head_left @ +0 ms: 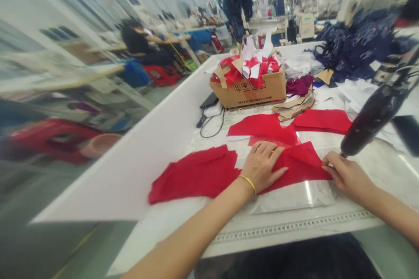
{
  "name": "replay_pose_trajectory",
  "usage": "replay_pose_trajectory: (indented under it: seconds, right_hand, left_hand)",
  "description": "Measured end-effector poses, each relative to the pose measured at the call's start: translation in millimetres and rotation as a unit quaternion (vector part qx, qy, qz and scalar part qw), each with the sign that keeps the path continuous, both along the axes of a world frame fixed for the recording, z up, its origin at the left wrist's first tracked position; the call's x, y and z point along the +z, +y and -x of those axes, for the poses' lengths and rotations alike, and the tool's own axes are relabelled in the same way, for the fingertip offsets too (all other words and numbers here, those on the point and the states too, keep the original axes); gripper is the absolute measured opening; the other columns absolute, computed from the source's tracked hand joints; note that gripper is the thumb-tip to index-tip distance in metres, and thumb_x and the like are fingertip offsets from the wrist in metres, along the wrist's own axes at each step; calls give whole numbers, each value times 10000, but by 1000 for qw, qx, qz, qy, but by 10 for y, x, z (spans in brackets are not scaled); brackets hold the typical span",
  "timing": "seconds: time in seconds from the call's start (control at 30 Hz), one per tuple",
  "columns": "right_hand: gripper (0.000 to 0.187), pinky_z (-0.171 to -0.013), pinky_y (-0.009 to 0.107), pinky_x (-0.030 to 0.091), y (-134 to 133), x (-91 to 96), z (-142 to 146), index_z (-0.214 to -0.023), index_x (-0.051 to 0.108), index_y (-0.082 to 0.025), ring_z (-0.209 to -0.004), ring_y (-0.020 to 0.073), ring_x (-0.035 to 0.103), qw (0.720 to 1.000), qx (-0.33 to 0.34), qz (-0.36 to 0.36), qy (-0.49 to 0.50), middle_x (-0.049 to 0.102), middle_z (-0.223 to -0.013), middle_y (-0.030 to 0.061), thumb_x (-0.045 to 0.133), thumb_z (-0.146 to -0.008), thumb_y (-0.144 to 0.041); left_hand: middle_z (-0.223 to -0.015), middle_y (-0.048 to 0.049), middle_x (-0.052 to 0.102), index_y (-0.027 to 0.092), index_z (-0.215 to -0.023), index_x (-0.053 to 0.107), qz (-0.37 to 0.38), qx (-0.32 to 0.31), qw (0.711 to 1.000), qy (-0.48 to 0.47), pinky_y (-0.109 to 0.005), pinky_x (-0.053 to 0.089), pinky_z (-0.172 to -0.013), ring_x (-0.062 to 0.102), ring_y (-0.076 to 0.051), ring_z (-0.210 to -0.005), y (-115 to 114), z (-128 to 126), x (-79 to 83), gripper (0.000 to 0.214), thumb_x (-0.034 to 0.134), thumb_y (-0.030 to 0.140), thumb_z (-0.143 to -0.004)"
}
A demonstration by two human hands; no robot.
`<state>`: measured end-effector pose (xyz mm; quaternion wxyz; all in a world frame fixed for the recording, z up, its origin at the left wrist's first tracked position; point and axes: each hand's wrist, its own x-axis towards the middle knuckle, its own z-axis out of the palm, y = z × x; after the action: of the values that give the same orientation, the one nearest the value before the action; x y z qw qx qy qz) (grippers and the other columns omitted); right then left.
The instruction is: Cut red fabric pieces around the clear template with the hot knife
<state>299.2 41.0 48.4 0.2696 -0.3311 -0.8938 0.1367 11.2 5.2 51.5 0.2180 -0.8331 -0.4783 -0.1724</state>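
Flat on a red fabric piece point(303, 163) lies my left hand point(263, 163), its fingers stretched out and a yellow bangle at the wrist. My right hand point(343, 174) pinches the right end of that same piece, close below the tip of a black hand-held tool point(373, 117). To the left of my left hand rests a stack of red cut fabric point(196, 172). Two more red pieces are spread farther back, one on the left point(258, 125) and one on the right point(322, 120).
A cardboard box point(252, 91) full of red and white scraps stands at the back. Brown cardboard strips point(296, 107), maroon cloth point(299, 85) and a navy fabric heap point(360, 48) lie near it. A dark phone point(407, 133) is at right; a measuring tape point(294, 225) runs along the front edge.
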Motion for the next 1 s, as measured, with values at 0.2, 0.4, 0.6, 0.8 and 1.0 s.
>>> replay_pose_trajectory:
  seconds: [0.2, 0.4, 0.6, 0.8, 1.0]
  right_hand:
    - [125, -583, 289, 496, -81, 161, -10, -907, 490, -236, -636, 187, 666, 998, -27, 45, 24, 684, -810, 38, 392, -983, -225]
    - [171, -572, 316, 506, -60, 134, -237, -871, 506, -250, -636, 223, 695, 992, -69, 100, -30, 716, -805, 47, 368, -963, -294]
    - [211, -580, 308, 508, -76, 109, -411, -856, 525, -253, -614, 217, 697, 985, -102, 133, -43, 712, -749, 38, 361, -955, -340]
    - [202, -523, 283, 497, -93, 15, -518, -884, 542, -244, -538, 199, 679, 992, -107, 47, -44, 707, -708, 20, 383, -980, -323]
    - [189, -493, 266, 479, -117, -100, -632, -940, 570, -234, -548, 181, 679, 992, -86, -53, -76, 729, -795, 25, 392, -1002, -249]
  left_hand:
    - [-1032, -105, 641, 180, -980, 687, -3, -16, 1000, -5, -438, 462, -937, 580, -263, -975, 284, -391, -41, 145, 611, 293, -930]
    - [-947, -133, 630, 170, -787, 640, -16, 19, 1000, -2, -471, 487, -896, 572, -282, -924, 278, 72, 18, 140, 560, 61, -826]
    - [-947, -85, 642, 191, -844, 625, 21, -35, 999, 18, -412, 506, -896, 564, -250, -920, -364, 203, 69, 152, 551, 63, -806]
    - [-871, -68, 633, 176, -868, 639, 16, -52, 998, 12, -381, 512, -876, 559, -222, -837, -482, 118, 43, 234, 480, 9, -828]
    - [-865, -77, 638, 156, -855, 662, 7, -63, 998, 6, -375, 521, -842, 572, -225, -827, -406, 50, 78, 264, 456, -9, -852]
